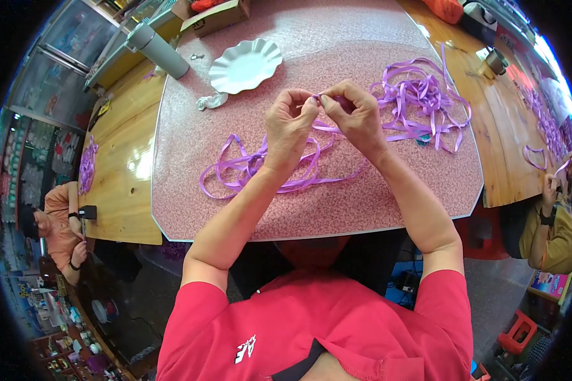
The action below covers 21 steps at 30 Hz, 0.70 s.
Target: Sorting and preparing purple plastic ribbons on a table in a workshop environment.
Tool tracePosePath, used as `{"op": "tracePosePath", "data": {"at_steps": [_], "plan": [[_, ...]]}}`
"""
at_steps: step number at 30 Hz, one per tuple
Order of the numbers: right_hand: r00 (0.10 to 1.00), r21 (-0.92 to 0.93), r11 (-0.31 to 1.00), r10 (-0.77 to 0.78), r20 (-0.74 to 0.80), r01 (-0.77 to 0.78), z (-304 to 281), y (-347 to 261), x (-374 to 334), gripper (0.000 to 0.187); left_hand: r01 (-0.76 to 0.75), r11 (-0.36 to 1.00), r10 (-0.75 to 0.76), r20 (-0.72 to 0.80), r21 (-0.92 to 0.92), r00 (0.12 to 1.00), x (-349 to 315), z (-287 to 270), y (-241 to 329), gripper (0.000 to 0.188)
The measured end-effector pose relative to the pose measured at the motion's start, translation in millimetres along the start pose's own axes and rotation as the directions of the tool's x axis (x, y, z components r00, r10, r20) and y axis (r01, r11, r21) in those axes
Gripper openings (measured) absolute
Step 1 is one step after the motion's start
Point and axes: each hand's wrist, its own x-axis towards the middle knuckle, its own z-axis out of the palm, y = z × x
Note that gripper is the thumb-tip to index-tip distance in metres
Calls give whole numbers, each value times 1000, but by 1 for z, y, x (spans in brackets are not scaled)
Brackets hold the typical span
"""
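Both my hands meet over the pink speckled table mat, fingertips pinched close together. Between thumb and forefinger, my left hand (pixel 290 124) grips a small bit of purple ribbon. My right hand (pixel 354 116) pinches the same ribbon just beside it; the exact fold is too small to make out. A loose coil of purple ribbon (pixel 254 166) lies below and left of my hands. To the right, a larger tangled heap of purple ribbon (pixel 419 95) spreads over the mat, with strands running toward my fingers.
A white scalloped plate (pixel 246 66) stands beyond my left hand, with crumpled white material (pixel 211 101) beside it. A grey tumbler (pixel 157 49) and a cardboard box (pixel 215 18) are farther back. People sit at wooden tables on both sides, with more purple ribbon (pixel 88 165) there.
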Motion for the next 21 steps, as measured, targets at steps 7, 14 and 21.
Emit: {"op": "tracePosePath", "data": {"at_steps": [7, 14, 21], "plan": [[991, 45, 990, 131, -15, -130, 3, 1, 0, 12, -19, 1000, 19, -20, 17, 1000, 1, 0, -8, 13], [974, 179, 958, 215, 68, -224, -1, 6, -1, 8, 146, 989, -144, 68, -23, 987, 0, 4, 7, 15], [929, 421, 830, 296, 224, -366, -11, 0, 3, 12, 324, 933, -280, 245, -159, 928, 4, 0, 10, 16]]}}
